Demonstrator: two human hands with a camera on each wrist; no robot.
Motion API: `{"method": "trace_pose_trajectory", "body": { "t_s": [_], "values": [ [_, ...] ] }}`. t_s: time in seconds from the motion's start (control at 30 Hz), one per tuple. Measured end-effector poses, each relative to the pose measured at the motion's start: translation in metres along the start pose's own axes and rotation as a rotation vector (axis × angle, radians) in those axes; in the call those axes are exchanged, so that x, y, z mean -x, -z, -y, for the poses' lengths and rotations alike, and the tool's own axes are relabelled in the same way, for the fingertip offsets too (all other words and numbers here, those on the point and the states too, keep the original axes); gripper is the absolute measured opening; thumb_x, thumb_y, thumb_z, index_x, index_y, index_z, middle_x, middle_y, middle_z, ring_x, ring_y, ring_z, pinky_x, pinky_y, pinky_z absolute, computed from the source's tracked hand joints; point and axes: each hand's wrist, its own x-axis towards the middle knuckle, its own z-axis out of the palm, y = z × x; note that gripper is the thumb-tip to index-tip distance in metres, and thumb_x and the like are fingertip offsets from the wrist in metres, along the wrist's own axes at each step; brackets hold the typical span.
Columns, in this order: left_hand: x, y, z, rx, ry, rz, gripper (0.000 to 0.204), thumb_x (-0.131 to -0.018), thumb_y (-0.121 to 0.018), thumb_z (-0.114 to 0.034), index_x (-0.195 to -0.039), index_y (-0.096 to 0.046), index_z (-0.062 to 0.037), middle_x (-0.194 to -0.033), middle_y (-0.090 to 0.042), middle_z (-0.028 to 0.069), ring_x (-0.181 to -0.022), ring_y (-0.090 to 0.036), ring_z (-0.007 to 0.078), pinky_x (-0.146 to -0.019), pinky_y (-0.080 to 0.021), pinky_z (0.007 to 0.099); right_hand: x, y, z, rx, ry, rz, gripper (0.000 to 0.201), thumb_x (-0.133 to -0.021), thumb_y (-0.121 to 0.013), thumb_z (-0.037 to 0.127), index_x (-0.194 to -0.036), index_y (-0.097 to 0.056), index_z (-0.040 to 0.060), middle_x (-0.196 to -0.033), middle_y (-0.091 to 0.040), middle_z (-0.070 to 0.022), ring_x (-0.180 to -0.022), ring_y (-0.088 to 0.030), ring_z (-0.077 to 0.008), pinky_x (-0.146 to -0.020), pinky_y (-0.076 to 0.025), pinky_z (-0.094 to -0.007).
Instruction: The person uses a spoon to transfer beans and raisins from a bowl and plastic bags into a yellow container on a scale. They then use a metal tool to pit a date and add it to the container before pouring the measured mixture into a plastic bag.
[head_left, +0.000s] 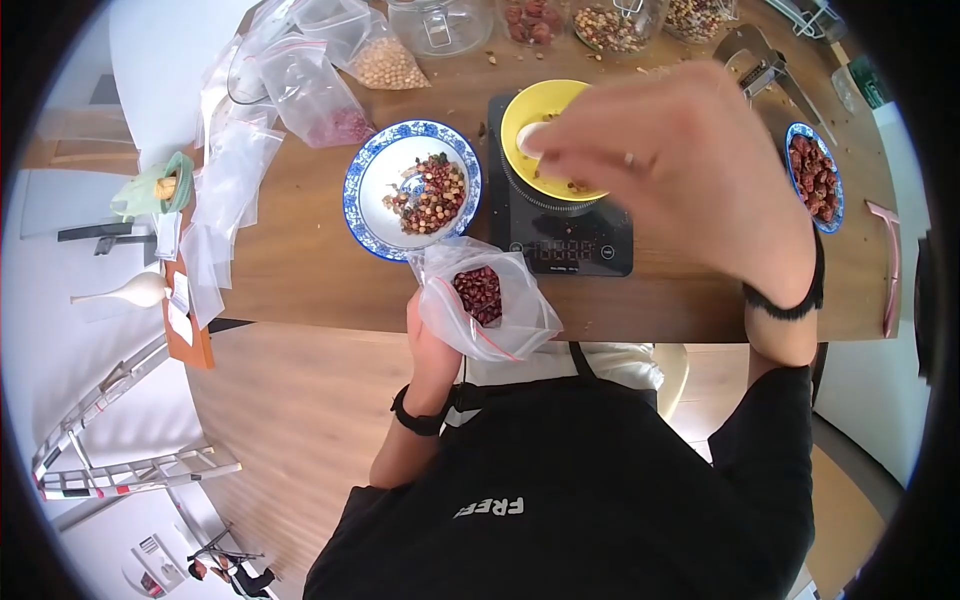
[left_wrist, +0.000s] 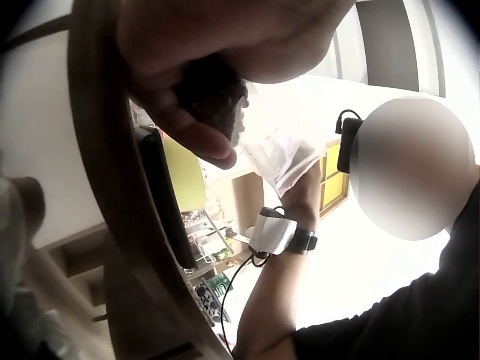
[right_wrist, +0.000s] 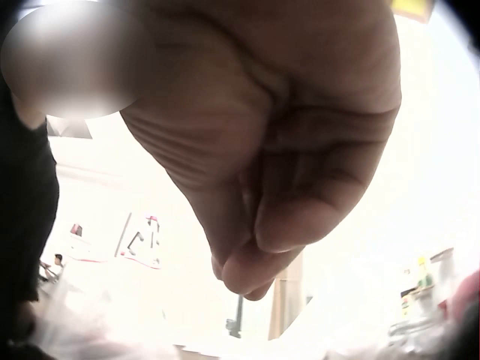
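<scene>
My left hand (head_left: 433,335) grips a clear zip bag (head_left: 530,315) of dark red beans (head_left: 478,295) at the table's front edge. In the left wrist view its fingers curl around the dark bulge of beans (left_wrist: 210,94). My right hand (head_left: 690,165), blurred, hangs over the yellow bowl (head_left: 515,115), covering part of it. In the right wrist view, the right fingertips (right_wrist: 255,274) are drawn together; any contents are hidden. A pale round patch shows in the bowl beside them. The bowl stands on a black digital scale (head_left: 575,240) with lit digits.
Left of the scale sits a blue-rimmed plate (head_left: 365,205) with mixed beans. Bags of chickpeas (head_left: 385,65) and pink contents (head_left: 335,120) lie behind it. Several glass jars (head_left: 440,25) line the back. A dish of dried red fruit (head_left: 815,180) is at the right.
</scene>
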Motion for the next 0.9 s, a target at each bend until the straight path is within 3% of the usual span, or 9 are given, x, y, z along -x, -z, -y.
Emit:
{"method": "trace_pose_trajectory", "body": {
  "t_s": [0.13,0.2,0.27,0.43,0.53,0.6,0.67,0.8,0.9],
  "values": [
    [0.001,0.003,0.005,0.028,-0.038,0.023,0.032,-0.104,-0.050,-0.019,-0.125,-0.059,0.0028,-0.117,-0.065,0.0109,-0.107,-0.062,0.0177,-0.095,-0.049,0.0328,-0.001,0.003,-0.014,0.171,-0.132,-0.072,0.014,-0.083,-0.074,0.016,-0.092,-0.076,0.0060,-0.083,-0.073,-0.0106,-0.073,-0.069,-0.0307,-0.063,-0.053,-0.0360],
    [0.001,0.005,0.009,-0.009,-0.089,0.040,0.032,-0.104,-0.051,-0.018,-0.128,-0.056,0.0030,-0.120,-0.064,0.0118,-0.110,-0.061,0.0189,-0.097,-0.049,0.0342,-0.001,-0.002,-0.018,0.274,-0.088,-0.053,0.012,-0.084,-0.073,0.016,-0.091,-0.077,0.0070,-0.081,-0.072,-0.0114,-0.074,-0.068,-0.0311,-0.067,-0.053,-0.0385],
    [0.003,0.007,0.010,0.099,-0.007,0.015,0.037,-0.104,-0.053,-0.017,-0.135,-0.050,0.0028,-0.128,-0.060,0.0139,-0.116,-0.060,0.0219,-0.102,-0.048,0.0382,0.004,-0.012,-0.024,0.283,-0.085,-0.009,0.012,-0.084,-0.073,0.016,-0.090,-0.077,0.0074,-0.080,-0.072,-0.0114,-0.074,-0.068,-0.0311,-0.068,-0.053,-0.0393],
    [0.007,0.009,0.009,0.021,0.024,0.011,0.040,-0.104,-0.055,-0.018,-0.137,-0.046,0.0018,-0.134,-0.056,0.0153,-0.121,-0.058,0.0236,-0.105,-0.047,0.0409,0.006,-0.021,-0.029,0.302,-0.072,0.088,0.012,-0.084,-0.073,0.018,-0.089,-0.078,0.0084,-0.076,-0.070,-0.0117,-0.072,-0.067,-0.0316,-0.067,-0.052,-0.0404],
    [0.007,0.011,0.013,0.090,0.027,0.011,0.040,-0.104,-0.055,-0.018,-0.137,-0.046,0.0022,-0.135,-0.057,0.0153,-0.121,-0.058,0.0235,-0.104,-0.048,0.0407,0.004,-0.021,-0.028,0.237,-0.110,0.095,0.011,-0.077,-0.073,0.014,-0.083,-0.071,0.0051,-0.080,-0.068,-0.0124,-0.088,-0.068,-0.0297,-0.073,-0.054,-0.0394],
    [0.006,0.013,0.019,0.132,0.015,0.025,0.040,-0.104,-0.055,-0.018,-0.137,-0.046,0.0028,-0.134,-0.057,0.0154,-0.121,-0.058,0.0235,-0.104,-0.048,0.0405,-0.004,-0.017,-0.021,0.261,-0.279,0.173,0.013,-0.084,-0.073,0.019,-0.091,-0.078,0.0090,-0.075,-0.069,-0.0123,-0.071,-0.066,-0.0330,-0.065,-0.052,-0.0407],
    [0.005,0.013,0.025,0.085,-0.108,0.072,0.040,-0.104,-0.054,-0.018,-0.137,-0.048,0.0044,-0.132,-0.059,0.0155,-0.119,-0.059,0.0236,-0.103,-0.048,0.0400,-0.003,-0.014,-0.024,0.263,-0.217,0.123,0.014,-0.084,-0.073,0.020,-0.092,-0.078,0.0094,-0.076,-0.069,-0.0123,-0.071,-0.066,-0.0332,-0.065,-0.052,-0.0409],
    [0.003,0.011,0.021,0.173,-0.099,0.113,0.041,-0.104,-0.052,-0.019,-0.137,-0.050,0.0057,-0.129,-0.061,0.0156,-0.117,-0.061,0.0236,-0.103,-0.048,0.0392,-0.003,-0.015,-0.025,0.280,-0.175,0.030,0.014,-0.086,-0.071,0.021,-0.093,-0.078,0.0101,-0.076,-0.069,-0.0125,-0.072,-0.066,-0.0334,-0.066,-0.052,-0.0414],
    [0.004,0.012,0.030,0.074,-0.151,0.076,0.041,-0.104,-0.051,-0.020,-0.136,-0.051,0.0060,-0.128,-0.062,0.0158,-0.117,-0.061,0.0238,-0.102,-0.049,0.0387,0.004,-0.021,-0.038,0.283,-0.111,0.089,0.016,-0.087,-0.070,0.022,-0.094,-0.078,0.0099,-0.076,-0.069,-0.0130,-0.073,-0.066,-0.0334,-0.066,-0.052,-0.0414]
  ]
}}
